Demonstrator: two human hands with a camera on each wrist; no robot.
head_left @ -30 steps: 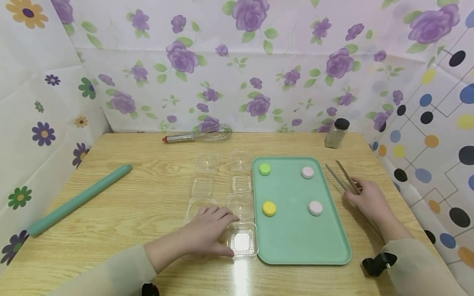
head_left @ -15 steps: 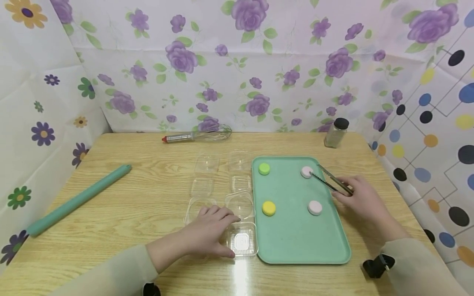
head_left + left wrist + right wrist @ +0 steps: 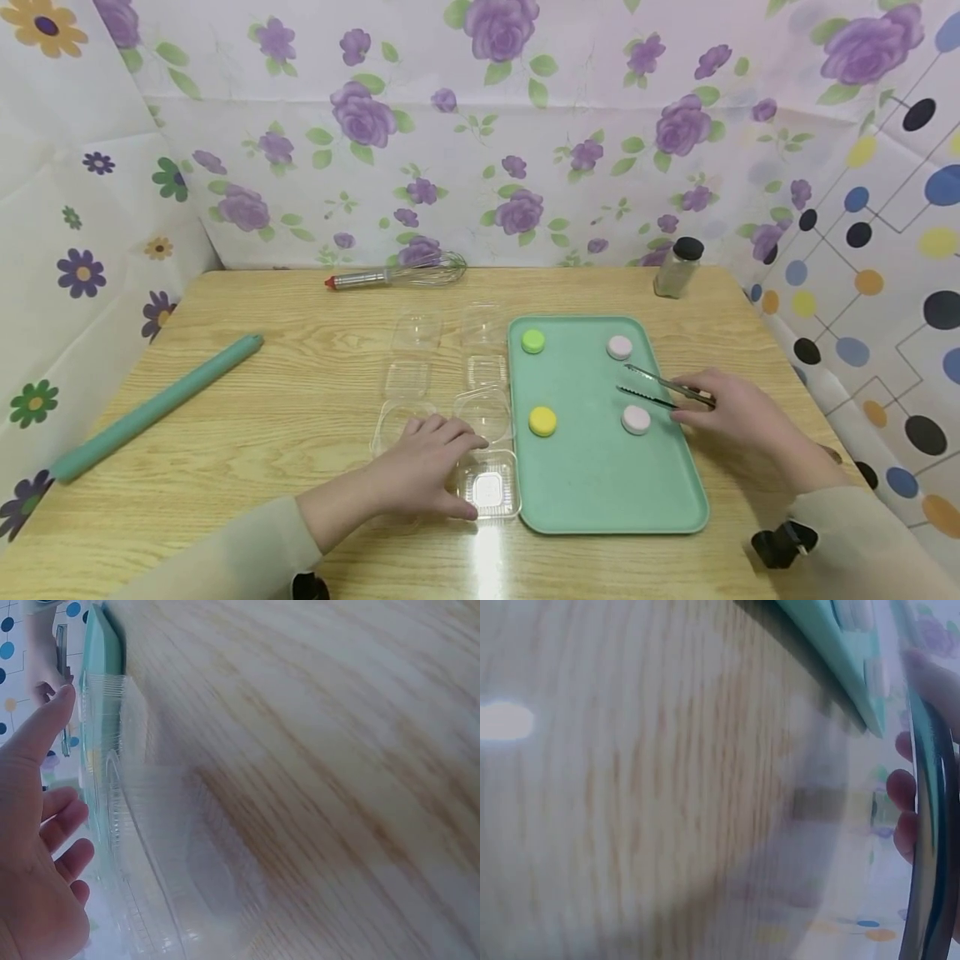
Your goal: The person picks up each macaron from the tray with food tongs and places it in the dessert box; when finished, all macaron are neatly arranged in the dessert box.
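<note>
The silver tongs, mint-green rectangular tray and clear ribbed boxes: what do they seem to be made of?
Slim silver tongs: probably metal, polished; bright reflections streak them. Mint-green rectangular tray: perhaps plastic, fairly matte; even colour, rounded corners. Clear ribbed boxes: likely thin, glossy plastic; they glint, and the brown tabletop shows through.

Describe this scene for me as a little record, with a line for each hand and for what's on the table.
Left hand: fingers relaxed, by the clear plastic containers
Right hand: holds metal tongs, tips apart
Tongs' position: over the tray, gripping nothing
Tray: green, bearing four round pieces
Pieces: one green, one yellow, two pale pink
Back of table: whisk, black-lidded jar
Table's left side: teal rod
</note>
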